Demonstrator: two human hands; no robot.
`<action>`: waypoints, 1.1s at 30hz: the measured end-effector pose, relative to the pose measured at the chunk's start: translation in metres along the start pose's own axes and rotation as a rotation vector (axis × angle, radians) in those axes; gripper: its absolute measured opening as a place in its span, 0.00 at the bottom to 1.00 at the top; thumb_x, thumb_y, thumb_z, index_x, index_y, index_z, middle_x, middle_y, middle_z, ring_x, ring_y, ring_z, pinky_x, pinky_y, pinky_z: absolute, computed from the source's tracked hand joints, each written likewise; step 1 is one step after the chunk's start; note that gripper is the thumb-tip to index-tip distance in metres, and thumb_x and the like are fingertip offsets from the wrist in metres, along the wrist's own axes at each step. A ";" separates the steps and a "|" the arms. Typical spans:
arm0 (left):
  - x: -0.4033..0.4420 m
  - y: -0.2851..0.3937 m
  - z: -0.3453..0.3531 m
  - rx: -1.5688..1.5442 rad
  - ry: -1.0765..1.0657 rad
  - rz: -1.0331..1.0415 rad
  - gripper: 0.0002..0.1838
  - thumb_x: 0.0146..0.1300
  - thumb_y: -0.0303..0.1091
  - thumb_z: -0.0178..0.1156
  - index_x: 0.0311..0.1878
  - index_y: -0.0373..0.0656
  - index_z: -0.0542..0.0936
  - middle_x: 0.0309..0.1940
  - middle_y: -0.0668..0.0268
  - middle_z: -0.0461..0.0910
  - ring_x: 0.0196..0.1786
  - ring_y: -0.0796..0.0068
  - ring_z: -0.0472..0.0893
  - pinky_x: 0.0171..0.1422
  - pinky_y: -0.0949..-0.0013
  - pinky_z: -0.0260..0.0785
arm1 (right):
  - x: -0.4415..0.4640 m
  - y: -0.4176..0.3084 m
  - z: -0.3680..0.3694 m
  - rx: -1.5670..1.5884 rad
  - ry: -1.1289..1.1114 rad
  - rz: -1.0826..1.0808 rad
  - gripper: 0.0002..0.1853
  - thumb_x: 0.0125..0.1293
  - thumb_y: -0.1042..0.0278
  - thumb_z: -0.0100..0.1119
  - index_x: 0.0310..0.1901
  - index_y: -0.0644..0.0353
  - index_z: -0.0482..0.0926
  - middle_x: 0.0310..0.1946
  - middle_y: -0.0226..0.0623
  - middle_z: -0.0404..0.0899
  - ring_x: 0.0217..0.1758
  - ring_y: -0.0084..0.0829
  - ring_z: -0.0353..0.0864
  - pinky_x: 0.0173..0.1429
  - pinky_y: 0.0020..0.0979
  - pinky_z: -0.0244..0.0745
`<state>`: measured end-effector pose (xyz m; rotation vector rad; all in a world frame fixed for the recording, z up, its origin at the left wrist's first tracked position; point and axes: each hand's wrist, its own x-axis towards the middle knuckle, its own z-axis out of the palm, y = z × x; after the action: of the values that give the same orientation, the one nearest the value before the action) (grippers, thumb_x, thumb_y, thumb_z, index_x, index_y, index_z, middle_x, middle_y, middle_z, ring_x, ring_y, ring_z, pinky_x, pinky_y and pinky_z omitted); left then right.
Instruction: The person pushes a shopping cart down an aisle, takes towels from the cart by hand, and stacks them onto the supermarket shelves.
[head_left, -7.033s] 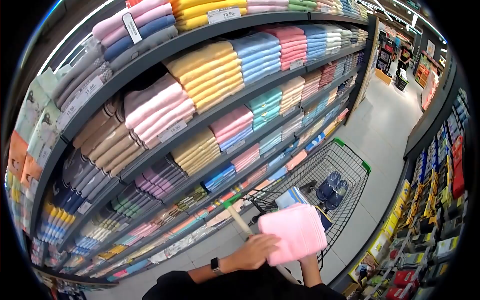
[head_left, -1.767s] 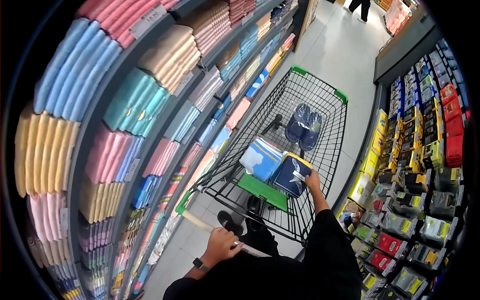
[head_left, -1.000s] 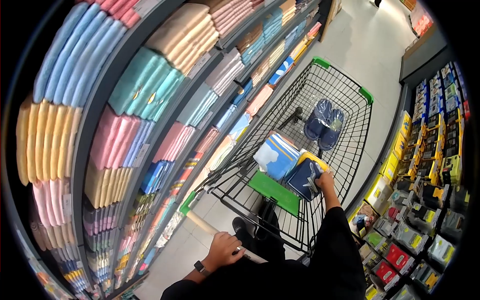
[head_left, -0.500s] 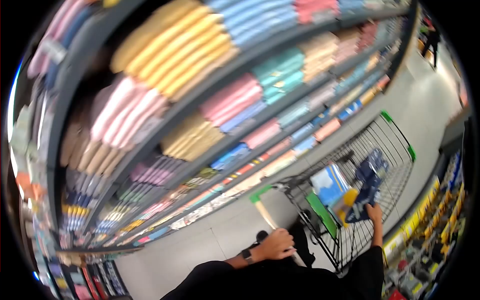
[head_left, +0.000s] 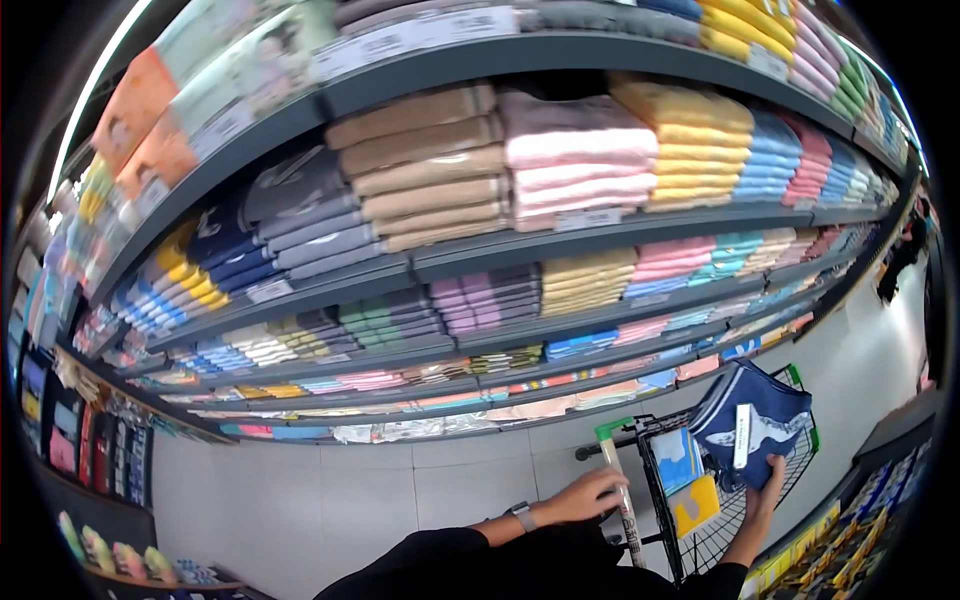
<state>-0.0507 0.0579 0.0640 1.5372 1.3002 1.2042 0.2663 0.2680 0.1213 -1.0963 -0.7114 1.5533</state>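
One folded navy cloth (head_left: 765, 395), with a white pattern and a white label (head_left: 742, 436), is held up by the right hand (head_left: 768, 486) in the head view. That hand is closed on the lower edge, thumb on the face, fingers hidden behind. Most of the cloth rises above the hand and tilts, so a firm thumb against fingers spread wide should stop the layers fanning. Left of this hand, in the cart (head_left: 795, 376), lie a blue-and-white cloth (head_left: 675, 460) and a yellow cloth (head_left: 696, 506); holding the navy one clear would avoid dragging them. The left hand (head_left: 590, 497) is loosely curled at the handle (head_left: 628, 515); I cannot tell whether it grips. A steady touch there should check any rolling. Shelves (head_left: 450, 63) of folded towels (head_left: 580, 165) stand beyond both hands.
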 end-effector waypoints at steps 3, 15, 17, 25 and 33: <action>-0.022 -0.018 -0.058 -0.662 0.005 -0.329 0.27 0.75 0.47 0.45 0.70 0.43 0.63 0.59 0.59 0.74 0.63 0.66 0.73 0.69 0.62 0.63 | -0.047 0.023 0.068 0.022 -0.119 0.090 0.22 0.52 0.66 0.58 0.51 0.61 0.74 0.45 0.36 0.77 0.48 0.37 0.78 0.56 0.37 0.75; -0.104 0.053 -0.172 -0.732 0.639 -0.367 0.31 0.66 0.35 0.60 0.70 0.39 0.62 0.57 0.63 0.74 0.56 0.75 0.75 0.61 0.70 0.69 | -0.151 0.117 0.234 -0.213 -0.822 0.586 0.31 0.66 0.54 0.57 0.65 0.64 0.65 0.58 0.42 0.74 0.61 0.39 0.74 0.67 0.40 0.68; -0.118 0.061 -0.173 -0.807 0.766 -0.346 0.30 0.65 0.29 0.60 0.69 0.38 0.63 0.54 0.62 0.76 0.53 0.75 0.77 0.56 0.73 0.72 | -0.155 0.128 0.251 -0.044 -0.802 0.764 0.32 0.70 0.45 0.49 0.67 0.62 0.64 0.61 0.42 0.73 0.62 0.41 0.74 0.68 0.43 0.66; -0.172 0.075 -0.164 -0.554 0.985 -0.414 0.31 0.63 0.27 0.62 0.68 0.37 0.64 0.56 0.64 0.74 0.57 0.76 0.73 0.64 0.72 0.64 | -0.154 0.217 0.264 -0.196 -0.777 1.147 0.22 0.71 0.53 0.49 0.55 0.61 0.77 0.50 0.40 0.82 0.51 0.34 0.82 0.56 0.39 0.79; -0.191 0.098 -0.217 0.432 0.973 -0.315 0.38 0.56 0.37 0.68 0.69 0.39 0.63 0.69 0.50 0.64 0.74 0.53 0.59 0.74 0.57 0.51 | -0.189 0.235 0.298 -0.364 -0.899 1.201 0.22 0.74 0.56 0.44 0.59 0.64 0.73 0.54 0.43 0.79 0.54 0.35 0.80 0.63 0.40 0.74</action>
<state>-0.2422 -0.1510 0.1783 0.9128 2.4528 1.5885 -0.0977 0.0534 0.0891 -1.1074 -1.0103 3.1464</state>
